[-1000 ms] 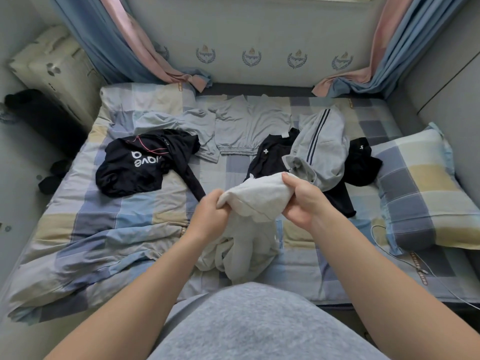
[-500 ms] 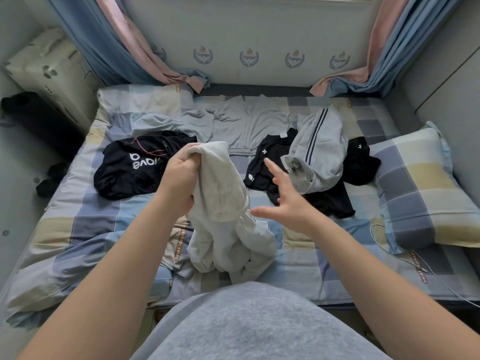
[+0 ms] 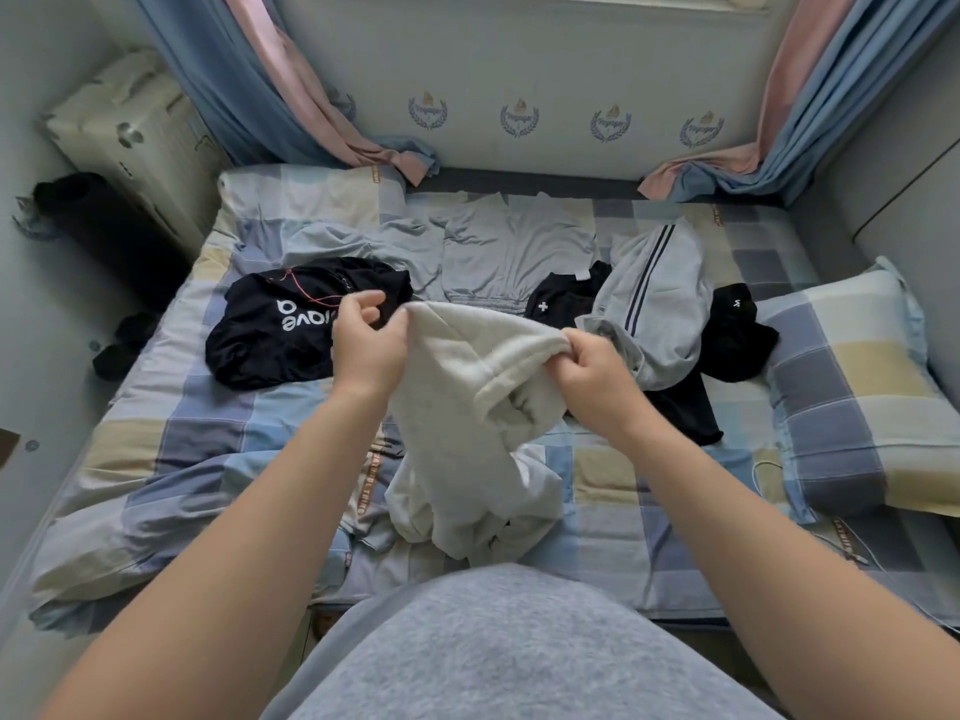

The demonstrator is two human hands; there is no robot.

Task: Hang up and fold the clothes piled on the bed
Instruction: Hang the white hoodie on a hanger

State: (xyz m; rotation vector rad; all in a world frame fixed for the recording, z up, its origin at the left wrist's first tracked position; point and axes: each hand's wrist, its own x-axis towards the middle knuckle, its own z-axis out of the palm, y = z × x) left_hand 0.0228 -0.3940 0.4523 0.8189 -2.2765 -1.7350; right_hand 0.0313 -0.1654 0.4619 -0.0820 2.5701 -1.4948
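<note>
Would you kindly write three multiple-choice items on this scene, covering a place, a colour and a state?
1. Where does the checked pillow lie?
A. on a shelf
B. at the right edge of the bed
C. on a chair

2. What colour is the lifted garment?
A. black
B. red
C. white

3. What is the right hand doing?
A. gripping the lifted garment
B. lying flat on the bed
C. holding a hanger

Answers: 1 B, the checked pillow rests on the bed beside the right wall; 2 C, its fabric is plain white; 3 A, the fingers curl round the garment's upper edge.
</note>
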